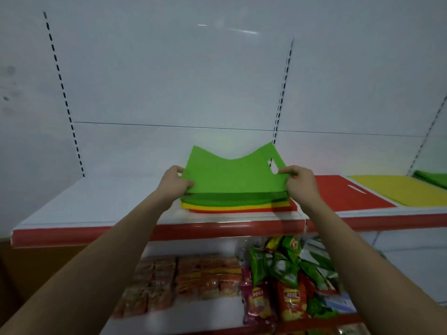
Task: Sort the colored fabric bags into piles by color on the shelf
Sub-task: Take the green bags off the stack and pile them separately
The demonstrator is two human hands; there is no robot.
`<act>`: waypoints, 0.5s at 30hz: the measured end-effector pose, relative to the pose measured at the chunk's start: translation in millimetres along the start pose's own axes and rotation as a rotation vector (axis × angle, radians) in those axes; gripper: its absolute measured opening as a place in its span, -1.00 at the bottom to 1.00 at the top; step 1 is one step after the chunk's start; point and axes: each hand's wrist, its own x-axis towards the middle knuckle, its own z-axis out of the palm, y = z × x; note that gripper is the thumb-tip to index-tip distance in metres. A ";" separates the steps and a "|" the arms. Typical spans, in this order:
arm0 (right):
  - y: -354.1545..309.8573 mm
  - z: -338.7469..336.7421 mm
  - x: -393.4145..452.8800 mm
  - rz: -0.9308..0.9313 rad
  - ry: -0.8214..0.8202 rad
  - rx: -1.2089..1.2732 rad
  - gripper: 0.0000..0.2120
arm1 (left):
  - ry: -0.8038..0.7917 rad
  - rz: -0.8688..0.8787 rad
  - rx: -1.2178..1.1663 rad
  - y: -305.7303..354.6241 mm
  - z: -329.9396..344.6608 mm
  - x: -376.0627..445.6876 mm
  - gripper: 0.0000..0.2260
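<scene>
Now L hand [174, 181] & R hand [298, 183] pinch green bag [232, 174] ends, long axis left-right, handle cutout right.

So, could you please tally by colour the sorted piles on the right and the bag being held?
Red pile: 1
Yellow pile: 1
Green pile: 1
Green bag, held: 1
Total: 4
</scene>
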 end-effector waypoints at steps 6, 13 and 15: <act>-16.6 -50.9 -46.0 0.105 0.003 0.112 -0.56 | -0.172 0.108 -0.121 11.1 13.6 -26.8 -0.36; 1.3 -126.6 -85.3 0.142 0.021 0.118 -0.63 | -0.330 0.101 -0.108 24.9 69.6 -33.4 -0.52; 13.2 -158.7 -96.6 0.160 0.033 0.082 -0.59 | -0.396 0.114 -0.118 34.4 99.2 -44.8 -0.51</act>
